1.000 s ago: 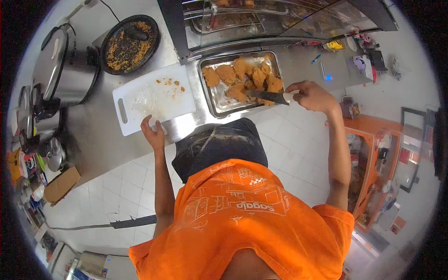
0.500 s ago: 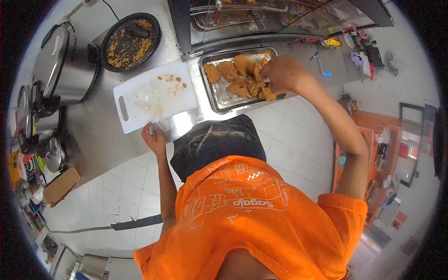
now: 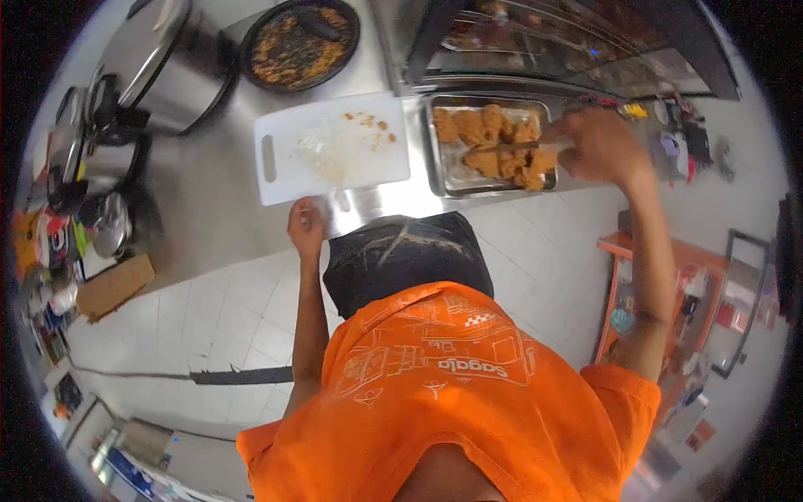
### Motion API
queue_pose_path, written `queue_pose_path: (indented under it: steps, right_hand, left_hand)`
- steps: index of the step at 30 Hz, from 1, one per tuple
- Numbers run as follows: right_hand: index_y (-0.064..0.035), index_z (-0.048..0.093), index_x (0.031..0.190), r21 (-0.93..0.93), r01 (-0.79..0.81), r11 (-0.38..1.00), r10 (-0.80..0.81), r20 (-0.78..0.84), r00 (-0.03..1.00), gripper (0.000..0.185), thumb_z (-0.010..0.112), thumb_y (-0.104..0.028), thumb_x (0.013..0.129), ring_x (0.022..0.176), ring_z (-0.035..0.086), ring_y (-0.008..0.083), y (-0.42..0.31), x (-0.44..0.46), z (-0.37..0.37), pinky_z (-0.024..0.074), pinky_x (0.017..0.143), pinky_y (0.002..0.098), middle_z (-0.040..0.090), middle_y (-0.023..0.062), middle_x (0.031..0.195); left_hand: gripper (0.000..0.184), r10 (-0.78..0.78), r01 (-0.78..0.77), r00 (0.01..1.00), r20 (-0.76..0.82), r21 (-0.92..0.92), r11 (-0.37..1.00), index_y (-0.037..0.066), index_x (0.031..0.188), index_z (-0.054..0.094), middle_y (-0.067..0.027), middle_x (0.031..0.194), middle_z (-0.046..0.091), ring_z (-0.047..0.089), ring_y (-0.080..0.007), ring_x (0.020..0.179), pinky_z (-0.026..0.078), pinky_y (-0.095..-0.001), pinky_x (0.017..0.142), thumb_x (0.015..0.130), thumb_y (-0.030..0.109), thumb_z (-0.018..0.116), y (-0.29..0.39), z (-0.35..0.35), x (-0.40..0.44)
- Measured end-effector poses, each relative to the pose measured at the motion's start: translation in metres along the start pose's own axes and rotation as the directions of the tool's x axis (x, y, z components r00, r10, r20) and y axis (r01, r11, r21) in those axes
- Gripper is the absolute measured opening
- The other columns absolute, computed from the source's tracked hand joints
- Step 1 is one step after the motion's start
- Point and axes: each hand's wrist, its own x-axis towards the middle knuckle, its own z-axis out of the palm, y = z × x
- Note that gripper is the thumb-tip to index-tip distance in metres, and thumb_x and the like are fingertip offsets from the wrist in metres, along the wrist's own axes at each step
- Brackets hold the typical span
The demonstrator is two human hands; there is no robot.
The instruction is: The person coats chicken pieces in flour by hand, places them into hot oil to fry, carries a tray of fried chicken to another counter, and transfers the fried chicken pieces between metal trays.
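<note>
Brown pieces [image 3: 471, 127] risked being shoved off the tray [image 3: 456, 178] by rough pushing with the knife [image 3: 514, 147] gripped in the right hand [image 3: 604, 146], the left hand's [image 3: 306, 227] hold unclear.

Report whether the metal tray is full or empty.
Partly filled: brown pieces cover much of the metal tray, but its bottom shows at lower left.

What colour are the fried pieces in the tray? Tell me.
Orange-brown fried pieces, best in the head view.
</note>
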Motion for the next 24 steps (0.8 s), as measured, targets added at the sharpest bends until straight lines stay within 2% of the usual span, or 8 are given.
queue_pose_path:
  steps: [4,6,8,11,14,17,20,24]
  right_hand:
    - [-0.0237,0.062,0.118,0.277,-0.080,0.958,0.116,-0.119,0.986,0.043,0.061,-0.022,0.075,0.082,0.064,0.0343,-0.047,0.041,0.071,0.0520,0.075,0.0457,0.066,0.0147,0.095]
    - [-0.0230,0.051,0.130,0.317,-0.138,0.938,0.188,-0.135,0.973,0.053,0.060,-0.021,0.078,0.084,0.063,0.0375,-0.085,0.076,0.136,0.0518,0.076,0.0476,0.060,0.0166,0.108]
    - [-0.0212,0.046,0.132,0.456,-0.030,0.889,0.214,-0.359,0.909,0.054,0.059,-0.021,0.080,0.084,0.063,0.0393,-0.120,0.110,0.214,0.0521,0.076,0.0482,0.052,0.0193,0.118]
    - [-0.0184,0.048,0.129,0.626,0.046,0.778,0.262,-0.390,0.883,0.051,0.060,-0.017,0.080,0.090,0.061,0.0398,-0.165,0.149,0.245,0.0519,0.078,0.0472,0.052,0.0223,0.116]
    - [-0.0157,0.050,0.128,0.700,0.115,0.704,0.215,-0.366,0.905,0.051,0.060,-0.009,0.078,0.102,0.057,0.0384,-0.185,0.176,0.252,0.0481,0.088,0.0447,0.053,0.0203,0.118]
    - [-0.0136,0.052,0.125,0.713,0.189,0.676,0.211,-0.433,0.876,0.048,0.060,-0.007,0.078,0.114,0.051,0.0378,-0.193,0.181,0.226,0.0436,0.096,0.0441,0.051,0.0176,0.123]
    - [-0.0150,0.058,0.120,0.661,0.318,0.680,0.253,-0.619,0.744,0.045,0.063,-0.011,0.076,0.119,0.045,0.0381,-0.207,0.197,0.186,0.0367,0.101,0.0465,0.048,0.0179,0.129]
    - [-0.0138,0.067,0.096,0.513,0.510,0.690,-0.061,-0.661,0.748,0.022,0.069,-0.017,0.074,0.123,0.041,0.0347,-0.205,0.219,0.179,0.0339,0.101,0.0436,0.049,0.0144,0.126]
  left_hand:
    - [0.021,-0.112,0.114,0.993,-0.048,0.038,0.993,0.004,0.099,0.064,-0.0052,0.083,0.066,0.061,-0.0147,0.071,0.049,-0.0270,0.066,0.083,0.018,0.068,0.017,0.013,0.013]
    - [0.034,-0.234,0.242,0.969,-0.085,0.100,0.965,0.005,0.095,0.066,-0.0055,0.082,0.068,0.063,-0.0174,0.072,0.050,-0.0305,0.067,0.080,0.035,0.071,0.025,0.012,0.039]
    - [0.041,-0.330,0.348,0.937,-0.115,0.227,0.910,0.006,0.092,0.068,-0.0063,0.081,0.069,0.065,-0.0200,0.073,0.051,-0.0335,0.069,0.078,0.045,0.071,0.024,0.015,0.071]
    - [0.040,-0.343,0.360,0.933,-0.110,0.327,0.874,0.009,0.087,0.069,-0.0079,0.082,0.070,0.067,-0.0238,0.076,0.052,-0.0373,0.070,0.075,0.048,0.070,0.013,0.028,0.108]
    - [0.032,-0.216,0.203,0.976,0.002,0.341,0.918,0.010,0.084,0.069,-0.0079,0.085,0.070,0.068,-0.0245,0.078,0.053,-0.0379,0.071,0.072,0.039,0.070,-0.012,0.034,0.121]
    - [0.012,-0.037,0.011,0.988,0.148,0.178,0.984,0.009,0.083,0.065,-0.0051,0.078,0.067,0.065,-0.0183,0.068,0.051,-0.0310,0.062,0.076,0.017,0.066,0.022,0.027,0.104]
    - [0.005,0.133,-0.180,0.904,0.406,0.078,0.981,0.008,0.084,0.063,-0.0045,0.072,0.063,0.060,-0.0144,0.063,0.046,-0.0270,0.054,0.079,0.006,0.063,0.087,-0.006,0.085]
    - [0.006,0.175,-0.236,0.832,0.527,0.052,0.970,0.007,0.085,0.063,-0.0049,0.074,0.063,0.060,-0.0160,0.065,0.045,-0.0292,0.054,0.080,0.009,0.065,0.114,-0.032,0.079]
